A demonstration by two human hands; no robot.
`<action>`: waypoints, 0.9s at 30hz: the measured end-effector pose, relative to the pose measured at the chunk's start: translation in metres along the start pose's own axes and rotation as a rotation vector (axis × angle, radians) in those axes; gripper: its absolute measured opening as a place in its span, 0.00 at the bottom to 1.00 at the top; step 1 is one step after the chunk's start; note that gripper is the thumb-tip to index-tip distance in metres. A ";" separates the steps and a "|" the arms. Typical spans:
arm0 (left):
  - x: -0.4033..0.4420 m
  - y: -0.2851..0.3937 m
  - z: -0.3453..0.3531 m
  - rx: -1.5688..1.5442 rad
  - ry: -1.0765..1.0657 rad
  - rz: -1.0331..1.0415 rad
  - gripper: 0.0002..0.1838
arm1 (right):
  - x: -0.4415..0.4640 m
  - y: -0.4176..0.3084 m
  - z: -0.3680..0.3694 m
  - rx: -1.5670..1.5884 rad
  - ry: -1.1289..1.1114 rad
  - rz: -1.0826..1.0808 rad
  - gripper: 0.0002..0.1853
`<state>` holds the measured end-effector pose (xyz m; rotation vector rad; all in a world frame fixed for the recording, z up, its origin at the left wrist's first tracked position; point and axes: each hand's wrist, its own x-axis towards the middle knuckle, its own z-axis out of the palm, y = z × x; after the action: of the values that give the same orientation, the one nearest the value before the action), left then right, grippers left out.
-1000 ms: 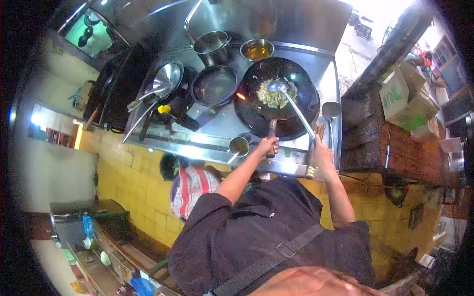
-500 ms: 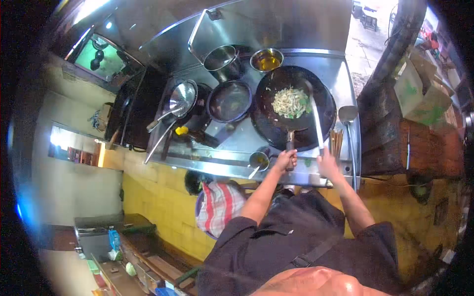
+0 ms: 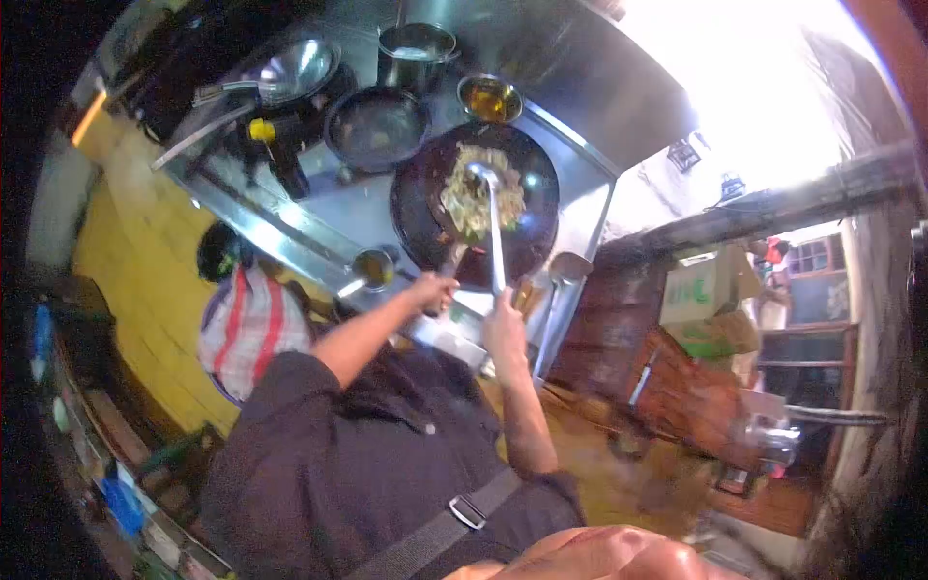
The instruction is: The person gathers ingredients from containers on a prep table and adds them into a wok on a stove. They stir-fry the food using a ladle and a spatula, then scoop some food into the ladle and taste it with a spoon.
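Observation:
A dark wok [image 3: 411,217] stands on the steel stove, with pale sliced food [image 3: 469,205] and a few green bits inside. My left hand [image 3: 432,293] is closed around the wok's handle [image 3: 454,261]. In my right hand [image 3: 505,333] is the long metal handle of a ladle [image 3: 496,227], whose head rests in the food. Just right of the wok, a second ladle or spatula [image 3: 569,268] lies with its handle toward me. A small pot [image 3: 372,269] with a light-handled utensil is left of my left hand.
Behind the wok are a bowl of yellow liquid [image 3: 490,99] and a tall pot [image 3: 416,58]. An empty-looking dark pan [image 3: 378,129] and a metal strainer or bowl [image 3: 300,72] stand to the left. A striped cloth [image 3: 253,329] is below left; cardboard boxes [image 3: 701,290] sit on the wooden table [image 3: 667,387].
The view has turned and shifted, so the stove appears tilted. The ladle head has moved from the food's right edge into its middle. Both hands keep their holds.

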<state>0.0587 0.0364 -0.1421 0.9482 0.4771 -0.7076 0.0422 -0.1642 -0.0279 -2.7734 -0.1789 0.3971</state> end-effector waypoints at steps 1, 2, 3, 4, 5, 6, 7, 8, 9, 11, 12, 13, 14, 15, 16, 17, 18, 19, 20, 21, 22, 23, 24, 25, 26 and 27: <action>0.009 -0.009 -0.002 -0.053 0.007 0.121 0.09 | -0.001 -0.008 0.004 0.052 -0.014 -0.003 0.22; 0.013 -0.016 -0.006 -0.097 -0.009 0.094 0.09 | -0.008 0.005 -0.014 0.199 -0.089 0.035 0.19; 0.018 -0.014 -0.010 -0.131 -0.017 0.082 0.09 | -0.016 0.016 -0.037 0.346 -0.158 0.085 0.17; 0.010 -0.008 -0.009 -0.103 -0.005 0.081 0.09 | -0.026 0.020 -0.065 0.484 -0.221 0.145 0.16; 0.008 -0.005 -0.009 -0.072 0.012 0.067 0.10 | -0.034 0.015 -0.088 -0.025 -0.140 0.098 0.17; 0.008 -0.004 -0.008 -0.086 0.005 0.069 0.09 | -0.042 0.001 -0.101 -0.077 -0.126 0.135 0.19; 0.009 -0.004 -0.006 -0.101 -0.003 0.071 0.09 | -0.046 -0.012 -0.109 -0.131 -0.113 0.173 0.22; 0.016 -0.007 -0.006 -0.120 -0.003 0.066 0.09 | -0.036 -0.016 -0.088 -0.112 -0.075 0.187 0.26; 0.025 -0.011 -0.008 -0.138 -0.001 0.056 0.10 | -0.023 -0.018 -0.052 -0.091 -0.040 0.205 0.31; 0.010 0.001 0.001 0.008 0.012 0.021 0.13 | -0.004 -0.012 0.010 0.064 -0.003 0.123 0.33; 0.007 -0.004 0.006 0.013 0.086 0.025 0.12 | -0.018 -0.013 0.000 0.150 -0.064 0.091 0.32; 0.008 0.002 0.014 0.025 0.156 0.052 0.12 | -0.026 -0.017 -0.031 0.234 -0.105 0.045 0.31; -0.023 0.015 0.045 -0.045 0.154 0.063 0.11 | -0.034 -0.008 -0.061 0.178 -0.111 0.002 0.30; -0.065 0.029 0.083 -0.116 0.153 0.064 0.09 | -0.048 0.004 -0.091 0.123 -0.122 -0.035 0.29; -0.080 0.037 0.099 -0.374 -0.072 -0.010 0.08 | -0.062 0.004 -0.126 0.089 -0.132 -0.013 0.29; -0.098 0.044 0.107 -0.630 -0.293 -0.092 0.07 | -0.075 0.002 -0.144 0.060 -0.146 0.013 0.29; -0.138 0.060 0.122 -0.571 -0.253 -0.139 0.07 | -0.080 0.003 -0.141 0.072 -0.148 0.018 0.29; -0.165 0.075 0.131 -0.514 -0.223 -0.171 0.08 | -0.080 0.004 -0.143 0.095 -0.135 -0.064 0.29; -0.142 0.067 0.111 -0.495 -0.271 -0.214 0.09 | -0.081 0.005 -0.141 0.121 -0.125 -0.142 0.29; -0.142 0.076 0.106 -0.214 -0.066 -0.108 0.10 | -0.086 0.002 -0.133 0.131 -0.135 -0.133 0.29; -0.105 0.059 0.071 -0.346 -0.129 -0.109 0.10 | -0.089 -0.003 -0.123 0.145 -0.125 -0.122 0.29; -0.064 0.031 0.033 -0.479 -0.191 -0.103 0.10 | -0.090 -0.008 -0.114 0.159 -0.113 -0.113 0.30; -0.079 0.032 0.036 -0.444 -0.167 -0.099 0.10 | -0.093 -0.009 -0.106 0.163 -0.129 -0.080 0.29; -0.097 0.018 0.057 -0.218 0.026 -0.044 0.09 | -0.096 -0.014 -0.104 0.168 -0.130 -0.082 0.29; -0.126 0.021 0.082 -0.271 -0.005 -0.086 0.09 | -0.096 -0.023 -0.106 0.106 -0.107 -0.011 0.29; -0.150 0.017 0.099 -0.326 -0.027 -0.144 0.09 | -0.100 -0.028 -0.104 0.052 -0.099 0.070 0.29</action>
<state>-0.0254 0.0082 0.0153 0.6021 0.6201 -0.7451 -0.0245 -0.1865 0.1007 -2.7168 -0.0938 0.5492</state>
